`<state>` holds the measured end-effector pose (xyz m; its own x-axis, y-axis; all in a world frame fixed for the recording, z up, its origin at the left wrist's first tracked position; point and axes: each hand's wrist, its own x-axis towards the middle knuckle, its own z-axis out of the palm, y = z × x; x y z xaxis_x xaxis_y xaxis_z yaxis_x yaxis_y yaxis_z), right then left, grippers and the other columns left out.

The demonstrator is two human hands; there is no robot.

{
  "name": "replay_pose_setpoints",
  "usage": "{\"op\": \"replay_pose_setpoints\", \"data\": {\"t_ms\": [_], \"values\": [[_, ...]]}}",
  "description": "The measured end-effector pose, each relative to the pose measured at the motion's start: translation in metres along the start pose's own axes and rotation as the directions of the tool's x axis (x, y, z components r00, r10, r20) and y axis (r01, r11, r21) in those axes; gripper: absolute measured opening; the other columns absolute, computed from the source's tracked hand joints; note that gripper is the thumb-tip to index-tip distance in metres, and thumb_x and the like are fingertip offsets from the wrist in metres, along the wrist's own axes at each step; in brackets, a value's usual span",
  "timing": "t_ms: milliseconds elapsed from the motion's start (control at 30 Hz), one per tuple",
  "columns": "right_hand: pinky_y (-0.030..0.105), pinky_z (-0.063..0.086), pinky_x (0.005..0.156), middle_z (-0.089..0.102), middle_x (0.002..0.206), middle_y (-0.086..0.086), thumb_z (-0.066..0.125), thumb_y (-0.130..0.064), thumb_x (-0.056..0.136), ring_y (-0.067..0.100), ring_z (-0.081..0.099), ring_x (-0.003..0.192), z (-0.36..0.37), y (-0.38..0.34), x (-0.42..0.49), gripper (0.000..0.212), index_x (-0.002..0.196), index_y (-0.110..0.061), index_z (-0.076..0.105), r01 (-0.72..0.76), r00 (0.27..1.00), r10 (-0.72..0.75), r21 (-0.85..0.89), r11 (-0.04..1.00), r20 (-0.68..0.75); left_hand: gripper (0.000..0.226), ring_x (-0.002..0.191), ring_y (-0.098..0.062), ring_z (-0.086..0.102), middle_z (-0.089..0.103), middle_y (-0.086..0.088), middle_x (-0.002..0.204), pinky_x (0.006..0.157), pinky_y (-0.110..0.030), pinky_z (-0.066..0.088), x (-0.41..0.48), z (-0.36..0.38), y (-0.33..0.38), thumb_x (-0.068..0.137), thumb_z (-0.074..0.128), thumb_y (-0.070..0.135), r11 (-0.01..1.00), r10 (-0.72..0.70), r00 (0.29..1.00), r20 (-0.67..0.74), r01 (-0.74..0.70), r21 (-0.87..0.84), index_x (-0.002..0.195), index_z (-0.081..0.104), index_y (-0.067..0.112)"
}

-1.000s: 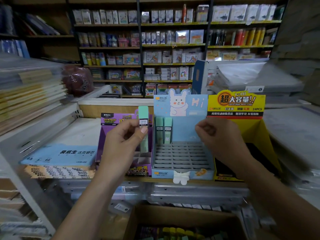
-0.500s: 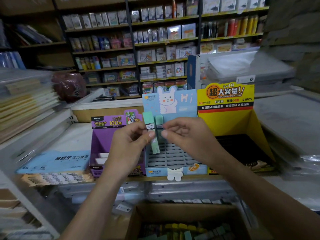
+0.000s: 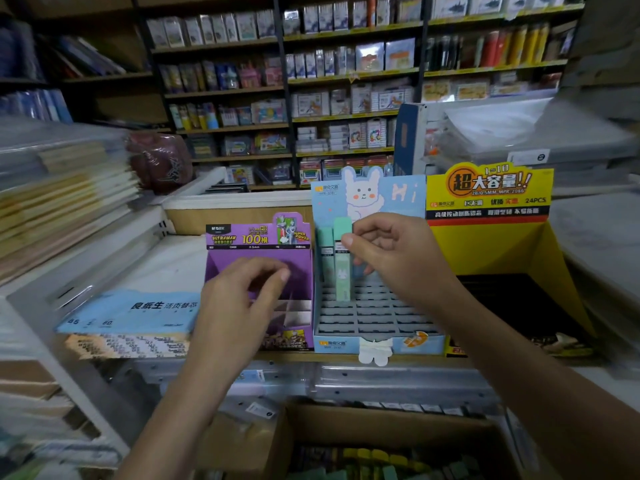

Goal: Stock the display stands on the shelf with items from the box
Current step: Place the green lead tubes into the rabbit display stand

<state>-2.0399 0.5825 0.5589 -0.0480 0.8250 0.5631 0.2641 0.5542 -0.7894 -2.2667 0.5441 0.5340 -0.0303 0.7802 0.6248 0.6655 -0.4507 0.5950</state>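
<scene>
Dim shop, stocked wall shelves [image 3: 346, 76] behind

Lead case [image 3: 343, 271] in right fingers [image 3: 367, 232], over rabbit stand [image 3: 408, 195]; Ultraman stand [image 3: 256, 237] behind left fingers [image 3: 273, 273]; 24PCS stand [image 3: 488, 192] further right; box [image 3: 346, 424] below.

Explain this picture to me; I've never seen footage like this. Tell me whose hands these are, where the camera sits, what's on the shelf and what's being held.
There is no machine here. A person works with bare hands, and one camera worn on the head looks forward and down. Three cardboard displays stand on the shelf: a purple stand, a blue rabbit stand and a yellow stand. The right hand pinches a mint-green case upright over the blue stand's slotted tray, beside another green case standing there. The left hand hovers with fingers loosely curled, holding nothing. Below sits the open box of stock.
</scene>
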Motion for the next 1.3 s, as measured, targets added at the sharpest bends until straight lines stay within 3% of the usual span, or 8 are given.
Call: {"op": "replay_pose_setpoints", "data": {"t_ms": [33, 100, 167, 467, 833, 1000, 1300], "values": [[0.038, 0.059, 0.057, 0.069, 0.075, 0.020, 0.075, -0.010, 0.089, 0.030, 0.069, 0.067, -0.001, 0.002, 0.002, 0.005, 0.091, -0.008, 0.071, 0.014, 1.000, -0.014, -0.038, 0.999, -0.007, 0.008, 0.083, -0.003, 0.065, 0.071, 0.013, 0.090, 0.072, -0.014, 0.047, -0.002, -0.004, -0.006, 0.095, 0.068, 0.025, 0.996, 0.039, 0.999, -0.011, -0.038, 0.082, 0.096, 0.076, 0.024], [0.045, 0.058, 0.062, 0.066, 0.077, 0.026, 0.074, -0.009, 0.090, 0.034, 0.067, 0.069, -0.002, 0.006, 0.006, 0.010, 0.097, -0.004, 0.069, 0.030, 0.999, -0.032, -0.099, 0.995, -0.014, 0.009, 0.082, -0.016, 0.064, 0.070, 0.006, 0.088, 0.072, -0.031, 0.051, -0.005, -0.009, -0.016, 0.095, 0.068, 0.021, 0.976, 0.096, 0.995, 0.006, -0.096, 0.193, 0.096, 0.076, 0.017], [0.045, 0.059, 0.064, 0.068, 0.076, 0.021, 0.074, -0.010, 0.090, 0.026, 0.069, 0.067, -0.002, 0.008, 0.011, 0.012, 0.099, -0.003, 0.070, 0.036, 0.999, -0.039, -0.133, 0.990, -0.021, 0.011, 0.081, -0.022, 0.062, 0.068, 0.003, 0.085, 0.071, -0.038, 0.051, -0.009, -0.010, -0.024, 0.095, 0.067, 0.019, 0.963, 0.108, 0.993, 0.037, -0.114, 0.245, 0.095, 0.075, 0.013], [0.039, 0.063, 0.068, 0.071, 0.077, 0.002, 0.075, -0.014, 0.089, 0.011, 0.072, 0.068, 0.009, 0.014, 0.020, 0.012, 0.098, -0.008, 0.071, 0.017, 1.000, -0.020, -0.221, 0.975, -0.010, 0.031, 0.075, -0.026, 0.058, 0.066, -0.003, 0.078, 0.067, -0.042, 0.052, -0.016, 0.002, -0.034, 0.098, 0.048, 0.026, 0.959, 0.076, 0.996, 0.037, -0.083, 0.272, 0.087, 0.071, 0.008], [0.044, 0.063, 0.071, 0.073, 0.076, 0.001, 0.076, -0.015, 0.088, 0.012, 0.073, 0.068, 0.019, 0.012, 0.020, 0.008, 0.092, -0.019, 0.071, -0.020, 1.000, 0.022, -0.264, 0.964, 0.005, 0.017, 0.075, -0.026, 0.057, 0.065, -0.004, 0.076, 0.067, -0.043, 0.051, -0.015, 0.002, -0.036, 0.098, 0.060, 0.011, 0.971, 0.063, 0.998, 0.016, -0.065, 0.231, 0.085, 0.071, 0.006], [0.046, 0.063, 0.070, 0.073, 0.071, 0.003, 0.075, -0.013, 0.089, 0.009, 0.072, 0.065, 0.028, 0.018, 0.019, 0.004, 0.089, -0.010, 0.073, -0.047, 0.999, 0.049, -0.321, 0.946, 0.000, 0.014, 0.075, -0.024, 0.056, 0.064, -0.002, 0.076, 0.067, -0.041, 0.050, -0.016, 0.001, -0.035, 0.096, 0.061, 0.010, 0.973, 0.070, 0.997, 0.024, -0.074, 0.219, 0.085, 0.071, 0.007], [0.042, 0.063, 0.072, 0.072, 0.068, -0.002, 0.076, -0.019, 0.088, 0.009, 0.072, 0.063, 0.036, 0.023, 0.017, 0.007, 0.085, -0.013, 0.073, -0.074, 0.997, 0.068, -0.379, 0.922, -0.031, 0.015, 0.081, -0.025, 0.058, 0.067, -0.003, 0.081, 0.072, -0.040, 0.050, -0.015, 0.001, -0.036, 0.096, 0.059, 0.012, 0.976, 0.055, 0.998, 0.027, -0.059, 0.209, 0.090, 0.072, 0.008]]}}
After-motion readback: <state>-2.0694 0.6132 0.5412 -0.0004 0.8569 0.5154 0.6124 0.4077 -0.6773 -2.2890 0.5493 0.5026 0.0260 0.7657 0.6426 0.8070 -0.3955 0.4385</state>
